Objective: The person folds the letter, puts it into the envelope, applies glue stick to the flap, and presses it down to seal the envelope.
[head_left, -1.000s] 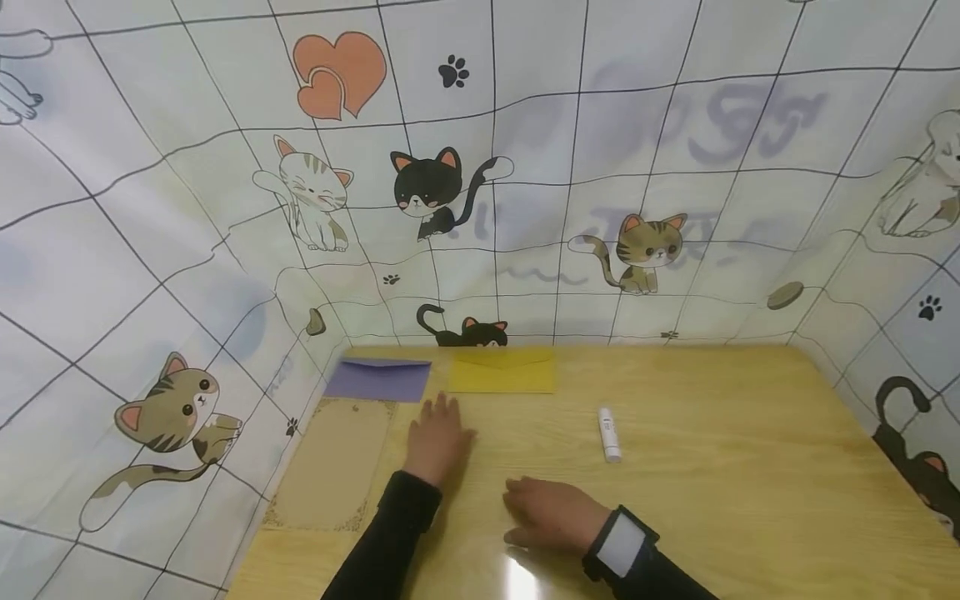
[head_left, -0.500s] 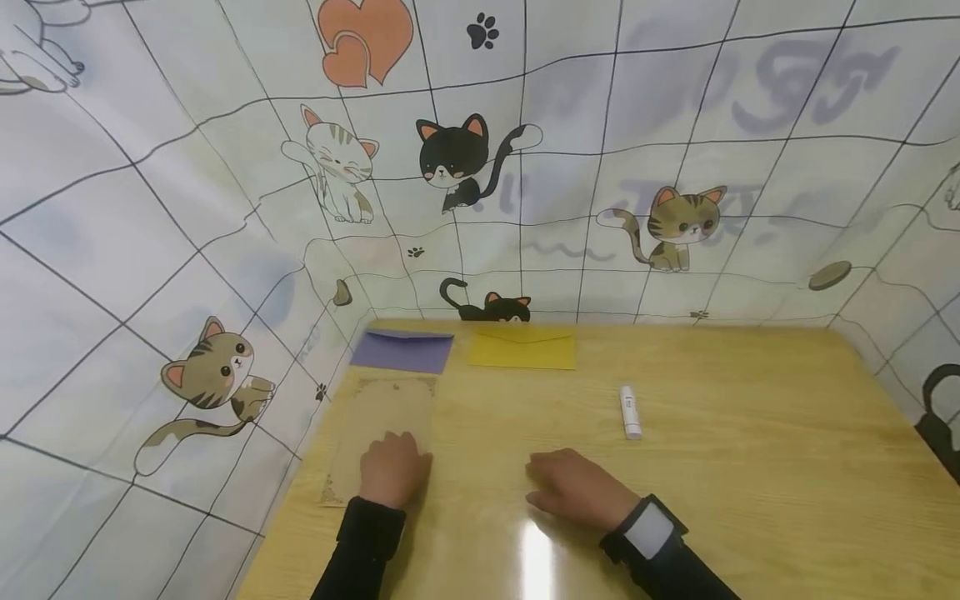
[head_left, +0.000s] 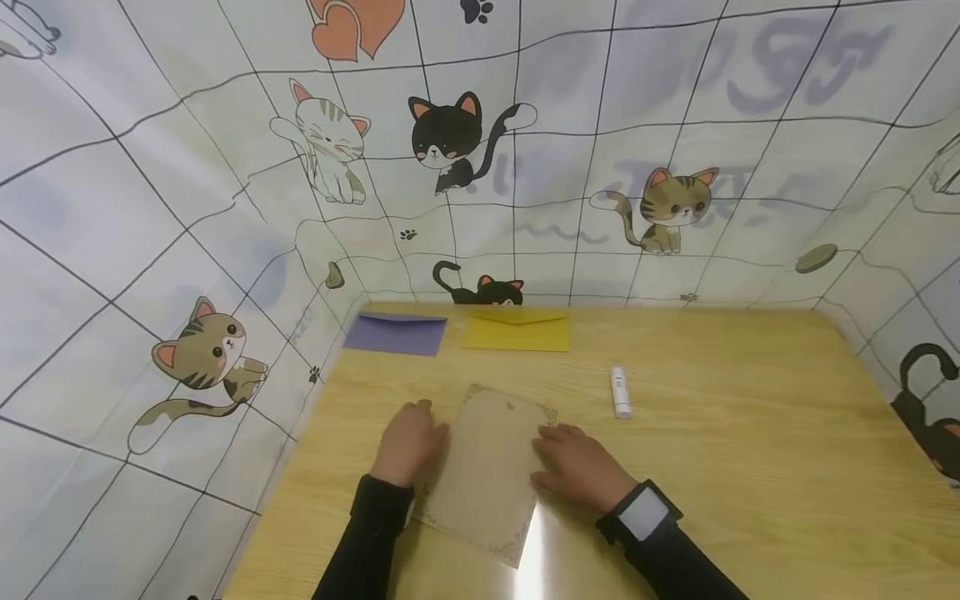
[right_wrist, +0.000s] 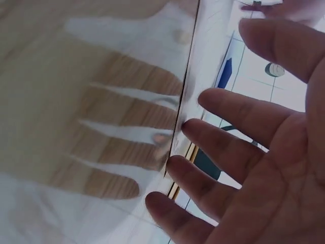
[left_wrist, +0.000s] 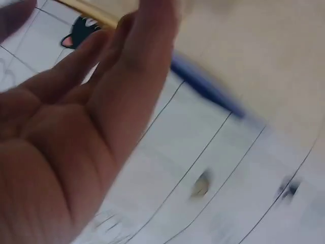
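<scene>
A sheet of tan paper with ornate corners lies tilted on the table between the two hands. My left hand is at its left edge, palm turned toward the sheet. In the left wrist view the fingers of that left hand extend loosely, with the thumb apart. At the sheet's right edge is my right hand, fingertips touching or nearly touching the border. The right wrist view shows this right hand with fingers spread and slightly bent, tips along a thin edge.
A purple envelope and a yellow envelope lie side by side at the back of the wooden table. A white glue stick lies right of the paper. Cat-printed cloth surrounds the table's back and sides.
The tan paper has moved from the table's left side to the middle, turning slightly. My left hand drew back from near the envelopes onto the paper, then shifted right with it. The right hand stayed nearly still.
</scene>
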### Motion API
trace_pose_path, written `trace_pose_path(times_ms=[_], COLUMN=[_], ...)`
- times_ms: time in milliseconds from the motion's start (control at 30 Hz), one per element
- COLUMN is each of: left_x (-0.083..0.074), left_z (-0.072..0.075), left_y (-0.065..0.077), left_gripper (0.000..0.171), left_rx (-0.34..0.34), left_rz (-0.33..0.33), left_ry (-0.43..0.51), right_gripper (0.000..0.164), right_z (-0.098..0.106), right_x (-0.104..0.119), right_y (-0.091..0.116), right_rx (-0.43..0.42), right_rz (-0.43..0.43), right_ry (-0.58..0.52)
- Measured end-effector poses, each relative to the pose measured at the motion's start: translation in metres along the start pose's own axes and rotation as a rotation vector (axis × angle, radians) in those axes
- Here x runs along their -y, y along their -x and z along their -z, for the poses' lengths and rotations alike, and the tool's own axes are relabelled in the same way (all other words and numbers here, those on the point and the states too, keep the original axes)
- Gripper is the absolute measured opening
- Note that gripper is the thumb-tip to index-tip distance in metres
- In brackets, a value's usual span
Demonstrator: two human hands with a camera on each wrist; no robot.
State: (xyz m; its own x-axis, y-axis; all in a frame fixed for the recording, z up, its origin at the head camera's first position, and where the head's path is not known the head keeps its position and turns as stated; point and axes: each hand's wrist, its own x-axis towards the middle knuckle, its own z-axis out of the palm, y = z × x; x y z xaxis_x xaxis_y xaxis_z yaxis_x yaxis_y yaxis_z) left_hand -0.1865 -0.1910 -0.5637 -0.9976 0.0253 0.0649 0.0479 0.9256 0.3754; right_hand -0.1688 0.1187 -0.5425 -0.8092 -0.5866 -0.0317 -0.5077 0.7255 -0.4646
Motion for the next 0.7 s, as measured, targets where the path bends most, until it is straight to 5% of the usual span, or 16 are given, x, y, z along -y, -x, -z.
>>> trace_pose_path(times_ms=[100,267,433,700], left_x=[0.014,-0.021,-0.033,-0.036], left_z=[0.002,0.023,0.012,-0.012], left_y=[-0.005,0.006,0.002,-0.021], left_gripper=[0.063,0.073,0.078,0.087], left_rx=[0.110,0.271,0.303,0.252], left_rz=[-0.020,-0.012,-0.032,-0.092], left_ry=[0.117,0.334,0.359,0.294], right_gripper=[0.065,0.076,0.079,0.063], right_z=[0.000,-0.002,-0.004,0.004], right_x=[-0.002,-0.005,-0.013,-0.023], right_y=[0.001,-0.004,-0.003,-0.001], right_rx=[0.001,-0.035,-0.052,-0.132], right_rz=[-0.039,-0.114,-0.158,-0.187], right_ry=[0.019,0.041,0.051,0.140])
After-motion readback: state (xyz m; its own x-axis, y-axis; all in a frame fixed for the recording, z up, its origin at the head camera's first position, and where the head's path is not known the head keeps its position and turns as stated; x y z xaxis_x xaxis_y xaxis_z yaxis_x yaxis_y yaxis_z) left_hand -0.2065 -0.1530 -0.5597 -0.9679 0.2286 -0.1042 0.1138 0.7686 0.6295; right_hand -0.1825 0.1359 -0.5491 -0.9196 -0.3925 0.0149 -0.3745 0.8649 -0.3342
